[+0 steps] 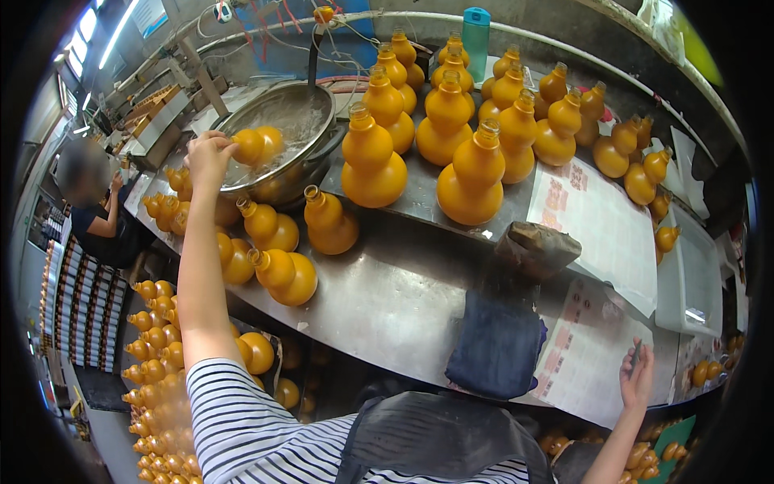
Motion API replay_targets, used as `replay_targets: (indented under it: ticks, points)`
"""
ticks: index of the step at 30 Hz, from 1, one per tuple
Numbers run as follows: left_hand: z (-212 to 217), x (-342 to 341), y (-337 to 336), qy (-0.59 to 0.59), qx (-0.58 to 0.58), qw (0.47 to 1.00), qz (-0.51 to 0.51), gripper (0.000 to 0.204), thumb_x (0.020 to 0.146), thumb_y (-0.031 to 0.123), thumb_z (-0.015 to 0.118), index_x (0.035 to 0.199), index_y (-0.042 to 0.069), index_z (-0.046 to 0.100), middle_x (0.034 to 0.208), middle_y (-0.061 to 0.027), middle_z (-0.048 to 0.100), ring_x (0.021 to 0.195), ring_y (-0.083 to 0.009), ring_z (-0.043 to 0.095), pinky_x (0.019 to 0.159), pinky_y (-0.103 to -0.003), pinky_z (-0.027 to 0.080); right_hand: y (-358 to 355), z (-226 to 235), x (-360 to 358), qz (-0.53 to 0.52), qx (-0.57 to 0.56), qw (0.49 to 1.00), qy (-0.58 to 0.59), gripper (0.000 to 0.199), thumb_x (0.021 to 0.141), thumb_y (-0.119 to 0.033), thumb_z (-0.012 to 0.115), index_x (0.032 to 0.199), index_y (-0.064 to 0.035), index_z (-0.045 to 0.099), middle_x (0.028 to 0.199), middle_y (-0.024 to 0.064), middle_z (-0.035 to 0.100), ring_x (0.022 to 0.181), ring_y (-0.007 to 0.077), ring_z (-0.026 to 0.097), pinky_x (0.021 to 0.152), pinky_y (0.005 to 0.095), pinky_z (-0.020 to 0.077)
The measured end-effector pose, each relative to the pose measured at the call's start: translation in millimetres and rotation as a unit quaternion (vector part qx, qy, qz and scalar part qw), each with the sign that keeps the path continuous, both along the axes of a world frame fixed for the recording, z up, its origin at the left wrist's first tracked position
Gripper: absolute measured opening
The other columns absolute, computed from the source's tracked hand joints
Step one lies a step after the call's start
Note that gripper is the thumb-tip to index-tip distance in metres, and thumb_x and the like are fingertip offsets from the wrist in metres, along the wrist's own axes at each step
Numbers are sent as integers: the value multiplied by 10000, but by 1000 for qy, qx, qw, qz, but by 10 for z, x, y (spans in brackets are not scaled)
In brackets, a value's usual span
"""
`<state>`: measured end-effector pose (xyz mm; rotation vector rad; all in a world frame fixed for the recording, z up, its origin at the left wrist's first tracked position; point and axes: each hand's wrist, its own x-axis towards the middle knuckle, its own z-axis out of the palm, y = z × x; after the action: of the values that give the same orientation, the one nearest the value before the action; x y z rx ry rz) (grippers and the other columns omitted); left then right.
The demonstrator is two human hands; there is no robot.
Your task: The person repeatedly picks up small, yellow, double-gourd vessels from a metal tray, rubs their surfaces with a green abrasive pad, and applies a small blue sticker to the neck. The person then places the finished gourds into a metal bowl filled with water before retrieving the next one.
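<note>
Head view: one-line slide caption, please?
Left hand holds an orange gourd-shaped bottle at a steel basin; right hand rests on paper sheets.

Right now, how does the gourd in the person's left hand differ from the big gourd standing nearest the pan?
The held gourd is small; the big gourd is far larger. The held gourd lies sideways in the grip of the left hand, over the metal pan; the big gourd stands upright on the steel table, untouched. Both are glossy orange, double-bulbed gourd shapes.
</note>
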<state>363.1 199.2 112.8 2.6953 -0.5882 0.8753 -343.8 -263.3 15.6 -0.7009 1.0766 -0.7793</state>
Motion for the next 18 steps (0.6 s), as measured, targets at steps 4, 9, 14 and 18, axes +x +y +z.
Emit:
replay_targets:
  ticks: [4, 9, 14, 18]
  points:
    - [-151, -71, -241, -88, 135, 985, -68, 123, 722, 219, 762, 746, 104, 725, 1004, -12, 678, 954, -234, 618, 834, -375, 473, 143, 76, -1, 84, -58, 994, 48, 329, 958, -193, 541, 1261, -66, 541, 821, -14, 543, 693, 85, 509, 559, 210, 440]
    - [-378, 658, 58, -225, 215, 947, -82, 272, 883, 230, 624, 1086, 50, 628, 1089, -127, 656, 993, -285, 624, 865, -391, 488, 318, 207, -276, 58, -150, 987, -17, 302, 983, -170, 480, 1253, -56, 552, 1065, 18, 543, 876, 127, 520, 762, 299, 467]
    - [-358, 1146, 229, -153, 8, 987, 41, 262, 977, 231, 491, 1079, 42, 641, 1043, -192, 653, 959, -366, 614, 818, -444, 486, 525, 184, -783, -83, -136, 986, -46, 378, 1015, -363, 425, 1066, -22, 582, 741, -2, 520, 630, 100, 471, 579, 250, 408]
    - [60, 1217, 399, -246, 33, 967, 62, 255, 979, 279, 495, 1021, 90, 660, 975, -167, 671, 879, -340, 645, 736, -457, 508, 604, -12, -855, -62, -163, 959, 222, 356, 988, -307, 472, 884, -31, 671, 548, -41, 433, 487, 78, 404, 474, 228, 340]
